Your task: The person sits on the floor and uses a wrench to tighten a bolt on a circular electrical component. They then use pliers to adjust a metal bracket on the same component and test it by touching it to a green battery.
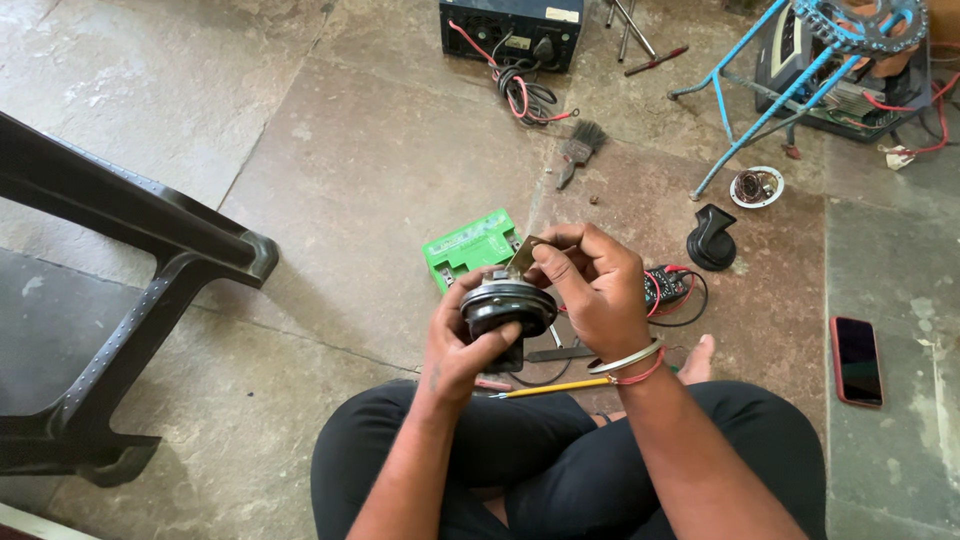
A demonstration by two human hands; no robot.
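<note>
From the head camera, the left hand (462, 340) is clenched around a round black metal horn with a chromed rim (507, 305), gripping it from below at the picture's centre, above the person's crossed legs in black trousers (500, 455). The right hand (592, 290), wearing a silver bangle and red thread at the wrist, pinches a small brass-coloured metal tab (524, 254) at the horn's 12 o'clock edge, thumb and forefinger closed on it. Just beyond the horn, at 11 o'clock, a green rectangular battery with a paler label panel on top (470, 246) lies on the stone floor (330, 180). At 3 o'clock sits a black and red multimeter with looped leads (668, 288), and at 2 o'clock a black snail-shaped plastic horn (711, 240). A small white round dish holding a copper coil part (756, 187) lies farther out at 2 o'clock. A dark box with red and black cables (511, 28) stands at 12 o'clock; a red-cased phone (857, 360) lies at 3 o'clock.
</note>
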